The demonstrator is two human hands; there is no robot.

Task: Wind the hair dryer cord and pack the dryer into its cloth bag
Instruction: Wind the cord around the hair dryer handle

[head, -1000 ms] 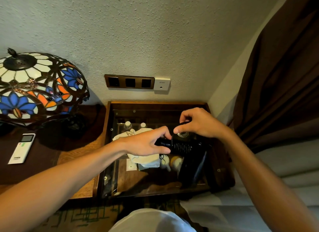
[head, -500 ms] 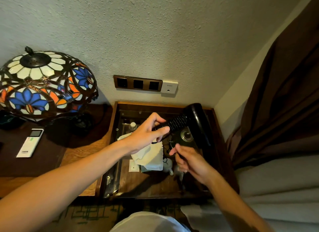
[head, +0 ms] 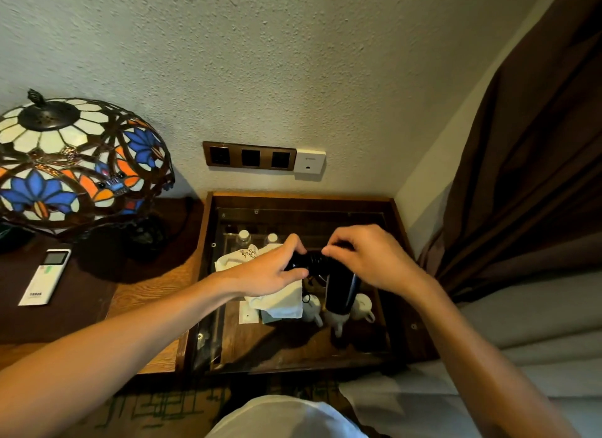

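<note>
The glossy black hair dryer hung between both hands: left hand gripped its handle, right hand apparently pinched the coiled cord; soft white cloth bag lay beneath.

Hair dryer: black, glossy on the barrel
Cord: black, wound in close rings
Cloth bag: white, with black printed letters near the top
Lamp shade: stained glass, cream panels on top, blue flowers and orange petals below, dark brown leading between
Remote control: white, with grey screen
Switch plate: brown frame, three black squares
Wall socket: white
Wall: pale grey-green, rough grain
Curtain: dark brown, plain
Table: brown wood, visible grain
Cups: white
Bottle caps: white
Carpet: dark, with green line pattern
</note>
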